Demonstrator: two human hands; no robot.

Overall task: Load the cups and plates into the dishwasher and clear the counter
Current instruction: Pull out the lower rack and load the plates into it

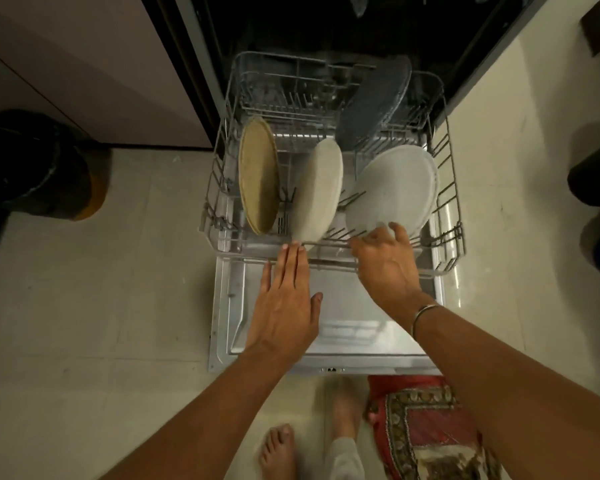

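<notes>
Kitchen floor (136, 271), pale tile, with the dishwasher open over it. Right hand (385, 261) has its fingers (400, 232) curled onto the near rim of the white plate (395, 185), which stands at the right end of the rack (451, 216). It's a bit blurry, so how firm the grip is, no idea. Left hand (284, 299) is flat, fingers straight and together, tips at the rack's front rail, holding nothing.

Also in the rack: cream plate (321, 192) in the middle, tan plate (258, 174) at the left end, grey plate (371, 105) at the back. So I'd say the plates are mostly done. No cups in the rack that I can spot, and the desk is out of view, so can't say what's left up there.
</notes>
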